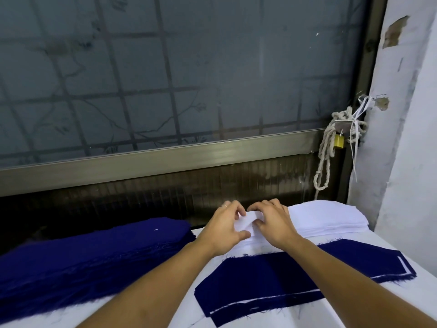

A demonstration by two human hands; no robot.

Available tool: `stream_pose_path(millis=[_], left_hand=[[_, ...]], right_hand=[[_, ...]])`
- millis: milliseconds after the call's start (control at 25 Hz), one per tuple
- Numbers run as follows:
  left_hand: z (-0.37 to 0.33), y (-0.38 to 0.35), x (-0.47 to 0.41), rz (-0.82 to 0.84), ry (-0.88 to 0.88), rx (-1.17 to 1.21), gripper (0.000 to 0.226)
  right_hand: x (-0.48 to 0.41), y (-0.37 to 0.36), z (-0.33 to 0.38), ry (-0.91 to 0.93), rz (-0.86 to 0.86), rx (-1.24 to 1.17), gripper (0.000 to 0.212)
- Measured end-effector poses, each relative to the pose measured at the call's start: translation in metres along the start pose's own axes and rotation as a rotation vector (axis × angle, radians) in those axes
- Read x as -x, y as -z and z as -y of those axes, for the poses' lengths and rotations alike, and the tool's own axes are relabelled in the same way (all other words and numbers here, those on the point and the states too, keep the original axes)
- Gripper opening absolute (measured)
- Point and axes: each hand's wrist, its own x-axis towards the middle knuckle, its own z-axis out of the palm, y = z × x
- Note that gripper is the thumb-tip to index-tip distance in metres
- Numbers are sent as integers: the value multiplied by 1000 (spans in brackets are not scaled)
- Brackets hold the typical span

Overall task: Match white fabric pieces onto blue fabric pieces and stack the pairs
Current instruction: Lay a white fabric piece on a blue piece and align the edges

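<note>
At the white stack [331, 218], our left hand [224, 227] and right hand [275, 223] close together, both pinched one white piece [247, 221], blue stack [94, 252] at left.

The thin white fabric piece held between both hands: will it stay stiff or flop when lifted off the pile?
Probably floppy: the thin white fabric piece creases between the left hand and right hand. Likely very light, being one thin layer off the white fabric stack.

Dim, cool light; sharp centre, wide-angle bending and softness at edges.
</note>
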Motion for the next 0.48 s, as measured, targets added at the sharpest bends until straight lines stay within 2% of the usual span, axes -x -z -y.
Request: stream_pose_path(millis=[80,120,200,280,360,480], left_hand=[[-3,0,-3,-19,153,66,69],[-4,1,-6,-19,217,136,73],[-6,5,-11,2,257,181,64],[-10,8,-11,39,229,88,59],[-15,10,-10,103,201,96,56],[-23,11,-12,172,152,145,37]], right_hand=[[1,5,3,0,-10,-47,23],[1,7,5,5,-7,-61,22],[3,16,9,17,8,-94,23],[4,27,13,30,35,-171,27],[9,37,19,45,68,-262,32],[13,50,29,58,97,-300,35]])
